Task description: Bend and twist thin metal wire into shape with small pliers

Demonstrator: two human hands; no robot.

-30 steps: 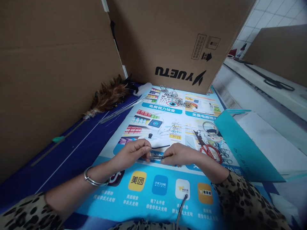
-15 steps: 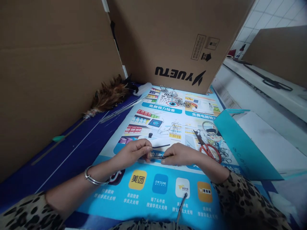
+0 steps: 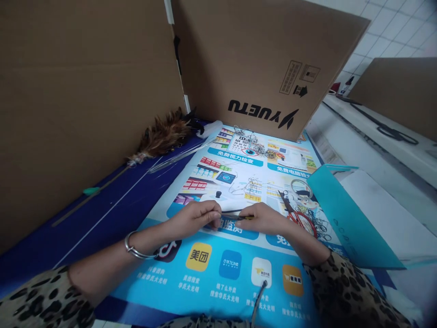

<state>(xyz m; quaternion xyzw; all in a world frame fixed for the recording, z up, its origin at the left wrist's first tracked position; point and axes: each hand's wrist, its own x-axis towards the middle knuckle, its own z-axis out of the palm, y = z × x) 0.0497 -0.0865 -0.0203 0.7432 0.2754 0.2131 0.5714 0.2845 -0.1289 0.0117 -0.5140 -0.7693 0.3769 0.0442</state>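
Fingers curled over the poster sheet (image 3: 187, 241), my left hand (image 3: 203, 215) pinches something hidden inside its grip. My right hand (image 3: 262, 217) is closed round a slim dark tool with a bit of yellow on its handle (image 3: 250, 217); its exact kind does not show. The tool's narrow metal end points left and reaches close to the left fingers; whether they touch is unclear. To the right lie red-handled scissors (image 3: 307, 223) beside a tangle of small wire loops (image 3: 322, 230). Thin wire pieces (image 3: 251, 187) lie beyond my hands.
A feather duster (image 3: 167, 136) and long thin wires (image 3: 180, 157) lie at the left. Cardboard panels (image 3: 262, 59) stand behind and left. A heap of wire bits (image 3: 256, 143) lies at the back. A turquoise folder (image 3: 355, 223) is at the right, by a ledge with black scissors (image 3: 396, 134).
The view has shifted slightly, so everything sits a little lower and further right. My hands are a bit further apart, and the yellow on the tool's handle now shows.
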